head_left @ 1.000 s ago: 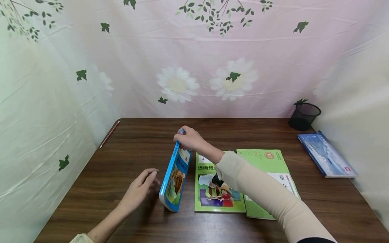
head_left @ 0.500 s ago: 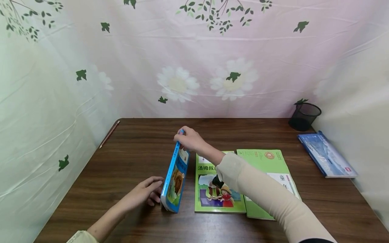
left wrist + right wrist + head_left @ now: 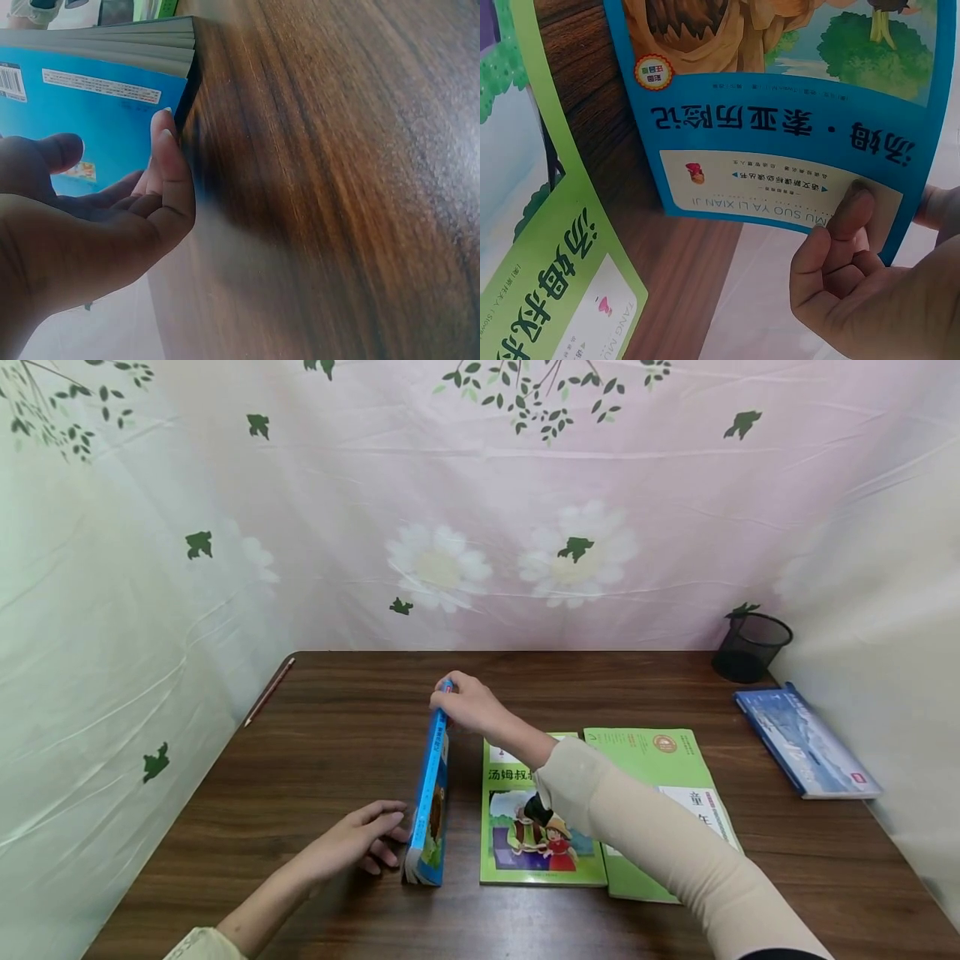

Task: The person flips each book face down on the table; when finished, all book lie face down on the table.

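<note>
Books: one blue book [image 3: 429,793], two green books [image 3: 600,810].

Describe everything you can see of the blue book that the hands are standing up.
The blue book is a glossy paperback, shut, standing on its long edge on the wooden table, nearly upright. Its front cover shows a cartoon picture and Chinese title; the back carries a barcode. The right hand pinches its far top corner, thumb on the front cover. The left hand touches the back cover near the table. A green book lies beside it.

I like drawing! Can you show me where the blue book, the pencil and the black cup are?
blue book [image 3: 432,777], head view, on its spine edge.
pencil [image 3: 269,692], head view, middle of its shaft.
black cup [image 3: 750,648], head view, on its mesh wall.
</note>
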Tool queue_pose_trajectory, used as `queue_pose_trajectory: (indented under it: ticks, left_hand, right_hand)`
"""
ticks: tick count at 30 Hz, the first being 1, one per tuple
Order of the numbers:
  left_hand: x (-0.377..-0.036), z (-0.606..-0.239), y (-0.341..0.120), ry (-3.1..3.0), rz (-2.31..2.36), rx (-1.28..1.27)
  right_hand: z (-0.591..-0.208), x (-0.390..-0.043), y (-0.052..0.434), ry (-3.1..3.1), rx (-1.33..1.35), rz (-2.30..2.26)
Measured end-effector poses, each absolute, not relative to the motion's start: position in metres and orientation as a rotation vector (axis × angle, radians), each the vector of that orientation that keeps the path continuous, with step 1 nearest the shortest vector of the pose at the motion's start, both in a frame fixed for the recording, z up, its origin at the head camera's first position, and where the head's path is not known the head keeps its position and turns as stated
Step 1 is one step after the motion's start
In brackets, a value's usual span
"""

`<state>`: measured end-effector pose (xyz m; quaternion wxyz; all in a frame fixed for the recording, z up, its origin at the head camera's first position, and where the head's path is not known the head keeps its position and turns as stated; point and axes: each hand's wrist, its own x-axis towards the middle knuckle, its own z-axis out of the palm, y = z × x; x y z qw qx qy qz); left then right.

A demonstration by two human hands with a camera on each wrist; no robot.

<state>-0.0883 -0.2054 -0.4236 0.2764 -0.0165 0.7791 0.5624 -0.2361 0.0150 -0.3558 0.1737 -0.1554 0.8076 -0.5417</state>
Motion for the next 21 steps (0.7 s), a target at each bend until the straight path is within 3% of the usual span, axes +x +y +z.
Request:
queue_pose_trajectory:
  ticks: [21]
  left_hand:
    - [-0.0919, -0.4225, -0.2050, 2.056, 1.501, -0.022]
  right_hand:
    - [-0.3504, -0.2308, 0.0138, 2.272, -0.436, -1.560]
